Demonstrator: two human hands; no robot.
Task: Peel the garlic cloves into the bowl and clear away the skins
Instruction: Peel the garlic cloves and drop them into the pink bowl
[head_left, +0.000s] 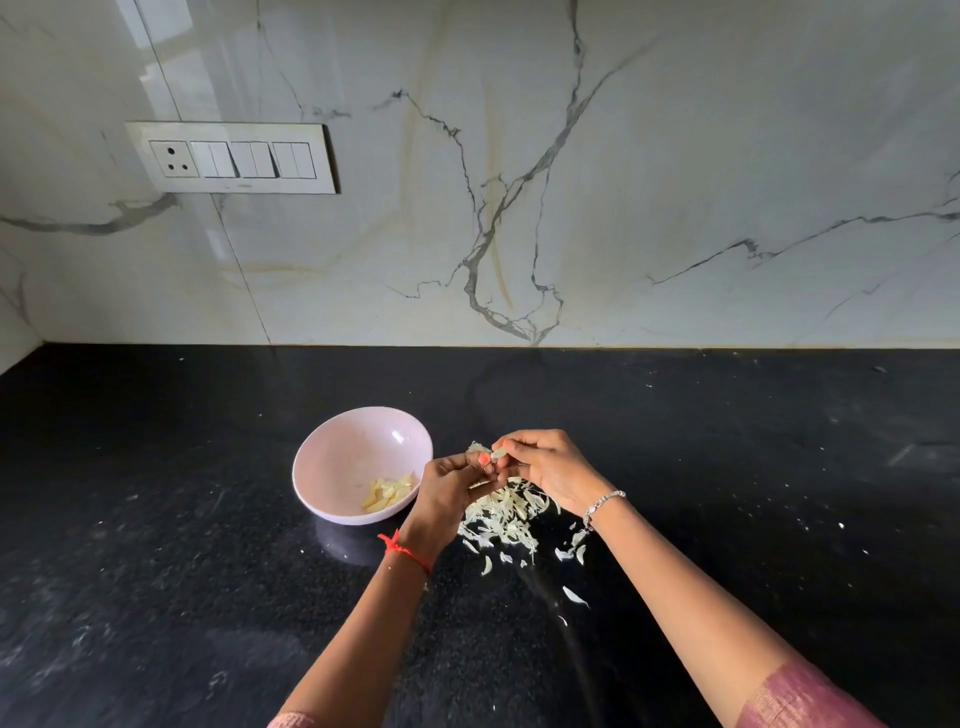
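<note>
Peeling at frame centre: left hand (452, 483) and right hand (545, 467) both pinch one garlic clove (498, 453) above the skins (501, 512) | risk: skins may scatter or drift into bowl (332, 452), centre-left, holding peeled cloves (387, 493); clove may slip into the pile | marble wall (675, 182), black countertop (156, 519), switch panel (234, 158) upper left

Both bare forearms are stretched forward and angled inward; the left hand (449, 486), with a red thread (406, 552) tied at its wrist, is held with fingers curled; the right hand (553, 465), with a silver beaded bracelet (602, 503) at its wrist, is set just beside it; a small pale garlic clove (498, 453) is pinched between the fingertips of both.
</note>
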